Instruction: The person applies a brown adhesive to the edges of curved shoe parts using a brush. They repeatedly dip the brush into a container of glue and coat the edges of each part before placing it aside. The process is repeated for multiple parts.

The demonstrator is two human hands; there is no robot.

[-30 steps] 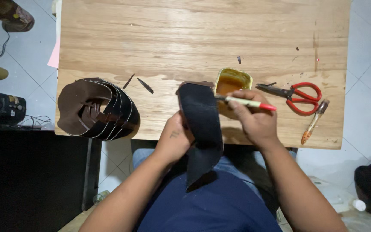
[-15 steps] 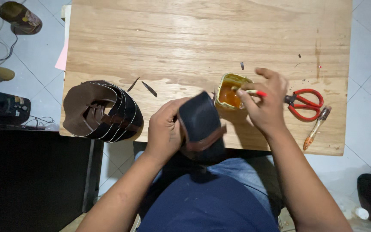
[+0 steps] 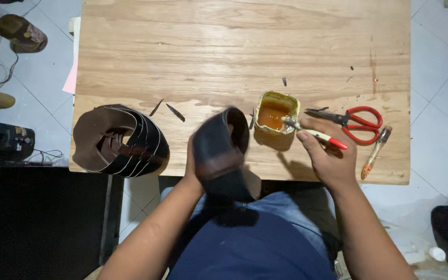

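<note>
The brush (image 3: pixel 315 134), gripped by the right hand (image 3: pixel 327 158), now dips into the glue tin (image 3: pixel 276 113); left hand (image 3: pixel 195 166) still grips leather (image 3: pixel 219 150).

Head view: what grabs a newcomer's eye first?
Probably the small square tin of orange glue near the front edge of the wooden table, with the right hand dipping a red-handled brush into it. Next, the dark curved leather piece in the left hand. Red scissors lie right of the tin.
</note>
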